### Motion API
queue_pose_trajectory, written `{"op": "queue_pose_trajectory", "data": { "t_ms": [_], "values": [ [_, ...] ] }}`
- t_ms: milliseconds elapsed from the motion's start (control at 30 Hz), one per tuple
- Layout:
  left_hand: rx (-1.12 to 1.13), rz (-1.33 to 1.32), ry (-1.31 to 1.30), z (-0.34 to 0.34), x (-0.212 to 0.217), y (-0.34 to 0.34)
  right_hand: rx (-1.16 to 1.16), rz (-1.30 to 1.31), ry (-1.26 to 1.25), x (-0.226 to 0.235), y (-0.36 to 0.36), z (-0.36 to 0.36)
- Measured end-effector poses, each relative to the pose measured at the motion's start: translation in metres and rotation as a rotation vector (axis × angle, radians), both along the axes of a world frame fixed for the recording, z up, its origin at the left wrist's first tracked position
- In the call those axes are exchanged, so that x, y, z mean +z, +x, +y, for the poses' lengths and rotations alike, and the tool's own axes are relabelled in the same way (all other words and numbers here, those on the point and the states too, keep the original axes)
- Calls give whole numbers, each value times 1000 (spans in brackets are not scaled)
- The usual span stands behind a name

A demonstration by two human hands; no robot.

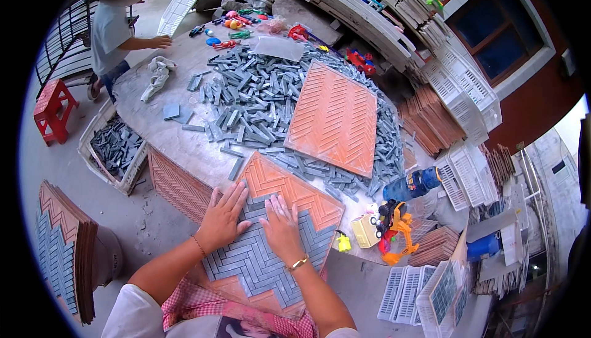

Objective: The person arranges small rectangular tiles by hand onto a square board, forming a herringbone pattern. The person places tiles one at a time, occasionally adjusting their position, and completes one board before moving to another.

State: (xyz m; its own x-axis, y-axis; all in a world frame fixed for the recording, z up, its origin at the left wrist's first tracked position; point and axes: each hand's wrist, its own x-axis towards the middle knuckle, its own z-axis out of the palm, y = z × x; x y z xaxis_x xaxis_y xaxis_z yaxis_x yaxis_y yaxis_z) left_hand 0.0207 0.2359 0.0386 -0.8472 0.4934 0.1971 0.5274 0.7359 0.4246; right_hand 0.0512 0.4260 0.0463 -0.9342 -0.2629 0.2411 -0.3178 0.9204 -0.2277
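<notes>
An orange herringbone mould tray (pixel 277 182) lies tilted between my lap and the table edge. Grey strip tiles (pixel 255 264) fill much of it in a zigzag pattern, while grooves at its far end show bare orange. My left hand (pixel 223 220) rests on the tray's left side with fingers stretched out, touching the tiles near its edge. To its right, my right hand (pixel 280 227) lies with extended fingers on the upper tiles. Neither hand shows anything gripped, though whatever is beneath the palms is hidden. Beyond them spreads a heap of loose grey tiles (pixel 246 101).
A second orange mould tray (pixel 335 116) lies on the heap. Filled trays (pixel 61 245) are stacked at the left, near a white crate (pixel 92 159) of dark tiles and a red stool (pixel 55 110). Toys (pixel 394 227) and a blue bottle (pixel 412 184) sit right. A person (pixel 111 36) stands far left.
</notes>
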Motion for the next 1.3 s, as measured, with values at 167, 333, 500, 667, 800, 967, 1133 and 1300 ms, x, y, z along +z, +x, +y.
{"op": "queue_pose_trajectory", "data": {
  "t_ms": [167, 333, 500, 667, 800, 967, 1133, 1300],
  "values": [
    [-9, 40, 1, 4, 2, -4, -93, 65, -47, -1, 1, 7],
    [-4, -6, 8, 0, 3, 0, -133, 138, -198, -3, -12, 1],
    [2, -6, 16, 2, 1, 0, -62, 134, -218, -7, -26, 8],
    [-6, -40, 21, 2, 3, -1, 133, 68, -188, 8, -42, 20],
    [-2, -39, 23, 1, 3, 0, 220, -35, -142, 26, -51, 20],
    [0, -28, 27, 2, 2, 0, 260, -54, -59, 34, -46, 22],
    [4, -7, 19, 2, 1, 0, 291, 13, -43, 32, -29, 31],
    [4, -18, 18, 2, 3, -1, 263, 95, -49, 25, -30, 33]
  ]
}}
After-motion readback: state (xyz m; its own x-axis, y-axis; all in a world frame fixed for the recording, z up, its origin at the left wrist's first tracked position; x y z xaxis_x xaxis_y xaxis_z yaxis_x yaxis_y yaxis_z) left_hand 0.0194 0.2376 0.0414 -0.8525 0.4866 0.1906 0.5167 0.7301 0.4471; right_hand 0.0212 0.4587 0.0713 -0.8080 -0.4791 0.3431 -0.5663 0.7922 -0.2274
